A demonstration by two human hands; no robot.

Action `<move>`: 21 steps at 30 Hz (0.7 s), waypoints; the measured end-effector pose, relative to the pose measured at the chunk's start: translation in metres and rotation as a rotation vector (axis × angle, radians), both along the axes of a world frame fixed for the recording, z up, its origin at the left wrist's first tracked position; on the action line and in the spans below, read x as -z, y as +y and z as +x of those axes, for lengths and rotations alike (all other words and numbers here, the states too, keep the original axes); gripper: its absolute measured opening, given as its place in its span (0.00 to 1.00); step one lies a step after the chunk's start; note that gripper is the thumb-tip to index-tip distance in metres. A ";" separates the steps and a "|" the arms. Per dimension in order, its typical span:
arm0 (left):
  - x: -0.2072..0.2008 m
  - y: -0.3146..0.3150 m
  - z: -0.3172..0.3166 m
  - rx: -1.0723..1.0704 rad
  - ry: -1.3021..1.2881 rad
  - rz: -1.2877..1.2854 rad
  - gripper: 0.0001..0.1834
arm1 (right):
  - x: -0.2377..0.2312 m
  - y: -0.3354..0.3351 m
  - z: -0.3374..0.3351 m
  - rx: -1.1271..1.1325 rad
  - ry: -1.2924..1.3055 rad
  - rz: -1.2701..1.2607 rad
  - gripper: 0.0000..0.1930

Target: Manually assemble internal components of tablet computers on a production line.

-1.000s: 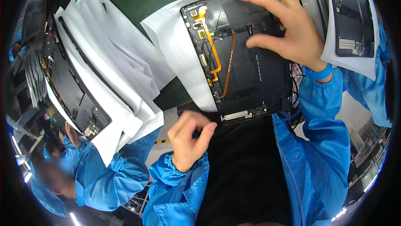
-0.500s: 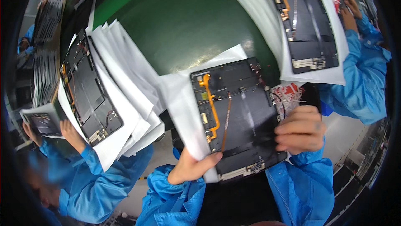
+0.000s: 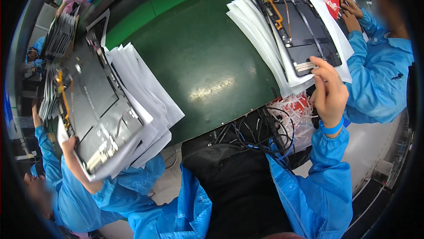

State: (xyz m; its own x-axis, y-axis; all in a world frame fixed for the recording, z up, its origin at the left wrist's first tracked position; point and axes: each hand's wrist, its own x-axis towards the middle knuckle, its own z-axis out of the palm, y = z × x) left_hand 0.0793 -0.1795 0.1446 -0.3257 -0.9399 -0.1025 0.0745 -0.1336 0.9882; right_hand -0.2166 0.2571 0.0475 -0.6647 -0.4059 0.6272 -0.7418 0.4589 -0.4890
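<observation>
A black tablet-like housing (image 3: 95, 100) with orange flex cables, blurred by motion, is over the left stack. My left hand (image 3: 76, 164) grips its near left corner together with a white sheet, thumb on top. On the right, a similar black housing (image 3: 298, 24) lies on top of a stack of white sheets (image 3: 269, 55). At that housing's near end is my right hand (image 3: 330, 91), a blue band round its wrist. Its index fingertip reaches the pale connector strip, and the thumb stands apart below.
Between the stacks lies the green table (image 3: 194, 62). Under its near edge are black cables (image 3: 247, 135) and a bag of shredded paper (image 3: 293, 115). A co-worker in blue (image 3: 375, 75) sits at the right, another (image 3: 84, 203) at the left. Dark panels (image 3: 62, 36) stand in rows far left.
The housing held before me has moved left onto the left stack, in my left hand. My right hand has let go of it and moved up to the right stack.
</observation>
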 end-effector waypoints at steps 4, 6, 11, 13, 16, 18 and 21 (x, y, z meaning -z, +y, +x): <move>0.010 -0.056 0.046 -0.052 -0.380 -0.226 0.27 | 0.000 0.008 -0.011 -0.071 -0.076 -0.264 0.07; 0.012 -0.054 0.044 0.004 -0.735 -0.475 0.27 | -0.004 0.008 -0.014 -0.061 -0.073 -0.383 0.07; 0.014 0.021 0.016 -0.446 -0.796 -1.188 0.25 | 0.001 0.008 -0.026 0.038 0.111 -0.323 0.09; 0.024 0.069 -0.004 -0.036 -0.381 -1.263 0.21 | 0.004 0.006 -0.025 0.052 0.201 -0.347 0.08; 0.039 0.130 -0.046 0.778 -0.039 -1.036 0.21 | 0.010 -0.005 -0.020 -0.026 0.320 -0.309 0.08; 0.072 0.154 -0.086 1.074 -0.043 -0.611 0.28 | 0.010 -0.010 -0.002 -0.126 0.356 -0.151 0.08; 0.111 0.173 -0.115 1.073 0.310 0.234 0.57 | 0.012 -0.023 0.047 -0.341 0.212 0.064 0.10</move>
